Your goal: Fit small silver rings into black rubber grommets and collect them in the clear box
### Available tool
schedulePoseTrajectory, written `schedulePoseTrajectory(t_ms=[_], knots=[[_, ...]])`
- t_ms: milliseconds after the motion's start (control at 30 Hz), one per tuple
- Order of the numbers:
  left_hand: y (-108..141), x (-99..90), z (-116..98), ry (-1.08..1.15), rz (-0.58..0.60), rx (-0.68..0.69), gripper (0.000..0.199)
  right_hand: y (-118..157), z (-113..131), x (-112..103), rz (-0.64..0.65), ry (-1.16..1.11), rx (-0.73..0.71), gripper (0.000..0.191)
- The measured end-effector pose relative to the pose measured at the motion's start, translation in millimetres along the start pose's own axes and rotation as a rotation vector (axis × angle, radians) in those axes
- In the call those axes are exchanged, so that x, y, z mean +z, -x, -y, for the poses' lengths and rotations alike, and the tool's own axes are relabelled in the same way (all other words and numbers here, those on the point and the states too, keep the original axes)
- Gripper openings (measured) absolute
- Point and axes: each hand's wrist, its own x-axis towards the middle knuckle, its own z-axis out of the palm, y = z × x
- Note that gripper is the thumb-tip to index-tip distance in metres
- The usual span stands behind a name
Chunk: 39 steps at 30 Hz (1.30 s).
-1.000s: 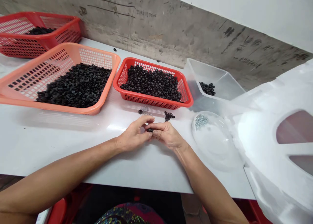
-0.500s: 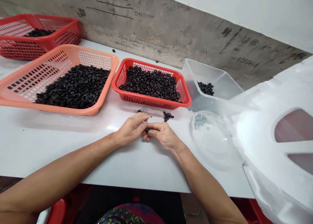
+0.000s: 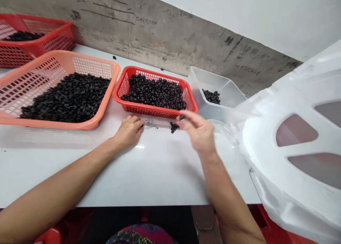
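My right hand point(image 3: 199, 132) pinches a small round black piece point(image 3: 182, 117), likely light: best held by its sides. It's by the red plastic basket's point(image 3: 149, 110) near-right corner. Left hand point(image 3: 129, 131): can't tell.

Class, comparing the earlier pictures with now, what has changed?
The right hand moved right and forward, holding a black piece near the small red basket; the left hand parted from it, moving left and forward beside some tiny bits. That basket, the orange basket and clear bin stayed put.

The table point(image 3: 160, 180) (white) carries baskets point(image 3: 149, 109) and black pieces point(image 3: 174, 127).
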Motion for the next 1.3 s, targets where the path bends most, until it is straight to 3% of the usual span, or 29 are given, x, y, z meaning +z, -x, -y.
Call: schedulePoseTrajectory(t_ms=[133, 200, 267, 333, 367, 433, 500, 567, 667, 767, 1067, 1200, 1300], knots=[[0, 0.3, 3, 0.005, -0.006, 0.0, 0.02, -80, 0, -72, -0.391, 0.384, -0.181, 0.041], [0, -0.2, 4, 0.025, -0.025, -0.005, 0.021, -115, -1, -97, -0.387, 0.585, -0.137, 0.05], [0, -1.2, 3, 0.06, -0.053, -0.031, 0.022, -128, 2, -103, -0.389, 0.74, -0.127, 0.062], [0, -2.7, 2, 0.123, -0.079, -0.078, 0.023, -114, 6, -87, -0.351, 0.779, -0.206, 0.057], [-1, -3.7, 1, 0.167, -0.087, -0.107, 0.023, -99, 8, -73, -0.3, 0.749, -0.258, 0.044], [-1, -6.0, -3, 0.28, -0.087, -0.173, 0.022, -63, 9, -41, -0.096, 0.677, -0.285, 0.021], [-1, -8.5, -7, 0.411, -0.085, -0.239, 0.023, -32, 2, -13, 0.172, 0.673, -0.258, 0.014], [-1, -10.7, -11, 0.53, -0.089, -0.296, 0.024, -15, -10, 4, 0.311, 0.801, -0.203, 0.014], [-1, -12.0, -16, 0.649, -0.103, -0.342, 0.024, -11, -33, 9, 0.323, 1.013, -0.154, 0.015], [0, -10.2, -17, 0.715, -0.104, -0.349, 0.023, -13, -48, 7, 0.322, 1.051, -0.169, 0.016], [-2, -13.7, -22, 0.893, -0.141, -0.525, 0.022, -4, -61, 17, 0.389, 1.147, -0.199, 0.023], [-2, -19.5, -30, 1.102, -0.145, -0.602, 0.025, -3, -70, 23, 0.343, 1.133, -0.236, 0.024], [0, -22.7, -36, 1.303, -0.073, -0.613, 0.027, -2, -72, 27, 0.316, 1.066, -0.262, 0.025]])
